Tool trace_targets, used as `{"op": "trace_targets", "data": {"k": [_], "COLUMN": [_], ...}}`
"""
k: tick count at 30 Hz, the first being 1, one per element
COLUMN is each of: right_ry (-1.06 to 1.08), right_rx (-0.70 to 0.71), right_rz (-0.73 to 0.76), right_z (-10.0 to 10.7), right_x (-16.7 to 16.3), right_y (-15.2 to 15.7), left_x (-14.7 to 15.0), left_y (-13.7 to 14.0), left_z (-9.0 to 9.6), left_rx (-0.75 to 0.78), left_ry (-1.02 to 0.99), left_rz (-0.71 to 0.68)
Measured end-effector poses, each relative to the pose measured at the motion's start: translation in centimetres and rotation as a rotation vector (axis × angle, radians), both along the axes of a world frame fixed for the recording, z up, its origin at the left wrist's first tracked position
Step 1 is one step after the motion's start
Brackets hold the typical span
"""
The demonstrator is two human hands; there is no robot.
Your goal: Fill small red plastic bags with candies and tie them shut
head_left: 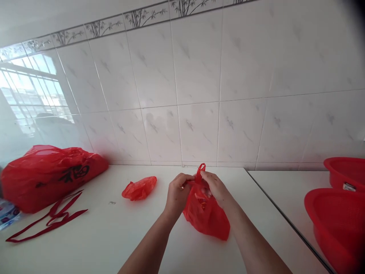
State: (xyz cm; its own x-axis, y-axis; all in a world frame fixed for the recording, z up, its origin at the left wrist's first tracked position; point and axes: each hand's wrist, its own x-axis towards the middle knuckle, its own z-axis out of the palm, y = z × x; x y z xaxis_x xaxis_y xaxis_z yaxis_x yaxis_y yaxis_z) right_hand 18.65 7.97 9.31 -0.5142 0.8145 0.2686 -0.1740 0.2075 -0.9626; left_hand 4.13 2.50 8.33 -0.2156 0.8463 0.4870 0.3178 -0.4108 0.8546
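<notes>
Red plastic bag [209, 222] sits on the white tabletop [114, 243], a wedge of surface reaching to the dark seam [285, 216] at right. Left hand [179, 193] and right hand [218, 189], fingers nearly closed, pinch its gathered neck; its thin, crinkled body bulges below.

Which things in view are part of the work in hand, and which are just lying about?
In use:
- left hand and right hand
- held red bag

Apparently just lying about:
- crumpled red bag
- large red bag with black lettering
- dark red strap
- red baskets
</notes>
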Motion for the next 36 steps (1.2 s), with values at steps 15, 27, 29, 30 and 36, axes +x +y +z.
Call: {"op": "trace_targets", "data": {"k": [15, 27, 29, 30, 36], "right_ry": [-0.372, -0.289, -0.270, -0.272, -0.297], "right_rx": [0.136, 0.031, 0.000, -0.015, -0.166], "right_rz": [0.013, -0.101, -0.175, -0.243, -0.454], "right_z": [0.1, 0.0, -0.7, -1.5, -8.1], "right_x": [0.7, 1.7, 2.1, 2.2, 2.8], "right_y": [-0.7, 1.0, 2.1, 2.9, 7.2], "left_x": [-1.3, -0.2, -1.0, -1.4, -3.0], "left_y": [-1.8, -2.1, -3.3, -4.1, -10.5], "left_z": [-0.4, -0.1, -0.2, -0.3, -0.1], "left_rx": [-0.200, -0.130, -0.059, -0.049, -0.288], "left_ry": [-0.141, 0.200, 0.369, 0.469, 0.900], "left_rz": [-0.082, 0.106, 0.112, 0.092, -0.051]}}
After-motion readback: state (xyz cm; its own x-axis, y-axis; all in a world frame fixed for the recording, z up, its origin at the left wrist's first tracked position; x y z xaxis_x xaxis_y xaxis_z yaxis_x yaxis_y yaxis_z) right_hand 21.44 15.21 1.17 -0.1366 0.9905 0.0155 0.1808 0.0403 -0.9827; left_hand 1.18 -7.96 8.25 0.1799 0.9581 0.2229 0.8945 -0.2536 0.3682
